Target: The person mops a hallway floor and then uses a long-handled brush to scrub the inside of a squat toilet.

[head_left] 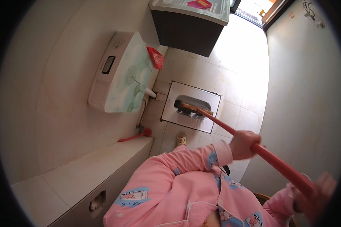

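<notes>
My left hand (244,145) is wrapped round the middle of a long red mop handle (278,166). At the lower right my right hand (317,196), smeared by motion, is closed round the upper end of the same handle. The handle slants down and away to the left. Its wide mop head (195,109), yellowish-brown with a dark underside, lies across the basin of a white squat toilet (172,118) set in the floor. Part of the basin is hidden beneath the head.
A pale green-fronted cistern (127,85) hangs on the left wall, with a red plastic bag (155,58) beside it. A dark cabinet (185,32) stands beyond. A red stick with a round end (138,135) lies by the tiled ledge (91,166). One slippered foot (181,139) is near the toilet.
</notes>
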Tool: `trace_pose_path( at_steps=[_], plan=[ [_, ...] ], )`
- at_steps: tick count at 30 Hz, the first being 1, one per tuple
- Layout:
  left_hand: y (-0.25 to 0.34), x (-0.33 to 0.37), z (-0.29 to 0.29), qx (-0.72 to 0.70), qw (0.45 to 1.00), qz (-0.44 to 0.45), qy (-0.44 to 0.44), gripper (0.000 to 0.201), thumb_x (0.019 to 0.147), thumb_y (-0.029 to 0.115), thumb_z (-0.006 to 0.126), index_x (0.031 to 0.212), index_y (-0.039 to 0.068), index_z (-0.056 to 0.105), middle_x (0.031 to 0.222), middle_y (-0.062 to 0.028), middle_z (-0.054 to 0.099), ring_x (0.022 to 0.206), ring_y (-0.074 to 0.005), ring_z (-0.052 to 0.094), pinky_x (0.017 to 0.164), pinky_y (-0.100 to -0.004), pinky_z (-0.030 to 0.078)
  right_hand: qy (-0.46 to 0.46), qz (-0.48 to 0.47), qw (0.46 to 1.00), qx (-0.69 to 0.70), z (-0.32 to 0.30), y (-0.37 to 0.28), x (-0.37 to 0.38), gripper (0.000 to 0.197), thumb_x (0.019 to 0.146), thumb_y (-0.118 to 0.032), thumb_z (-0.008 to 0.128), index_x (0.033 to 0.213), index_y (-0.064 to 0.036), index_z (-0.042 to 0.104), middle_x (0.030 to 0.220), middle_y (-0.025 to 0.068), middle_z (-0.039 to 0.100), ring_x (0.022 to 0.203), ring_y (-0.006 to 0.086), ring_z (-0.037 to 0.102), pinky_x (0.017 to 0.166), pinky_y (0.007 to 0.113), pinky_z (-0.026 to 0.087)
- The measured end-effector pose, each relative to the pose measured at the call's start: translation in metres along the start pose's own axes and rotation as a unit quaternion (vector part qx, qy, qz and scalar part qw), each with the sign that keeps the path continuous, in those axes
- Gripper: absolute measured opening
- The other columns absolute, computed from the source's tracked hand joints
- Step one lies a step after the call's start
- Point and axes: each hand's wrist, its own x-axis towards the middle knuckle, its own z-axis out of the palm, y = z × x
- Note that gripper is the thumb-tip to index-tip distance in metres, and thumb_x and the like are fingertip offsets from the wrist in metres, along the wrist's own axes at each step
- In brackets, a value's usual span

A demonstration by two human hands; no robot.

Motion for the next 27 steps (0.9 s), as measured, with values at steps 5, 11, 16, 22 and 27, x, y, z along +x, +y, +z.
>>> trace_pose_path(
  at_steps=[5,11,16,22,27],
  plan=[
    [-0.067,-0.032,-0.023,0.108,0.992,0.054,-0.044,0.012,0.064,0.020,0.060,0.064,0.010,0.054,0.067,-0.0073,0.056,0.064,-0.0258,0.057,0.058,-0.0361,0.047,-0.053,0.169,0.956,-0.233,-0.034,0.207,-0.086,0.013,0.063,0.005,0.058,0.062,-0.0030,0.048,0.058,0.0091,0.053,0.051,0.0222,0.052,0.049,0.029,0.042],
    [-0.001,-0.052,-0.054,-0.010,0.996,0.069,-0.046,0.019,0.062,0.014,0.059,0.050,0.008,0.045,0.050,-0.0080,0.048,0.049,-0.0254,0.051,0.049,-0.0318,0.041,-0.167,0.012,0.982,-0.088,0.017,0.184,-0.055,0.021,0.063,0.006,0.057,0.055,-0.0076,0.043,0.048,0.0046,0.045,0.041,0.0188,0.045,0.043,0.028,0.036],
    [-0.083,-0.048,-0.051,0.108,0.986,0.117,-0.052,0.015,0.064,0.025,0.061,0.060,0.015,0.051,0.055,-0.0035,0.053,0.050,-0.0233,0.056,0.044,-0.0352,0.043,-0.109,0.124,0.958,-0.233,0.005,0.221,-0.069,0.016,0.069,0.003,0.054,0.059,-0.0033,0.043,0.055,0.0074,0.049,0.046,0.0196,0.046,0.046,0.029,0.038],
    [0.025,0.013,-0.070,-0.052,0.992,0.108,0.046,0.021,0.061,0.011,0.062,0.057,0.006,0.042,0.051,-0.0112,0.044,0.046,-0.0303,0.048,0.043,-0.0361,0.038,-0.056,0.098,0.983,-0.146,0.037,0.133,0.019,0.021,0.072,0.001,0.058,0.062,-0.0060,0.040,0.050,0.0060,0.046,0.042,0.0210,0.046,0.046,0.029,0.042],
    [0.069,0.026,-0.066,-0.055,0.990,0.123,0.028,0.012,0.065,0.010,0.060,0.064,0.006,0.048,0.052,-0.0104,0.045,0.047,-0.0294,0.049,0.042,-0.0350,0.037,-0.148,0.049,0.986,-0.064,0.039,0.095,0.039,0.025,0.075,-0.004,0.062,0.063,-0.0087,0.040,0.047,0.0021,0.046,0.035,0.0153,0.044,0.039,0.027,0.040]
  ],
)
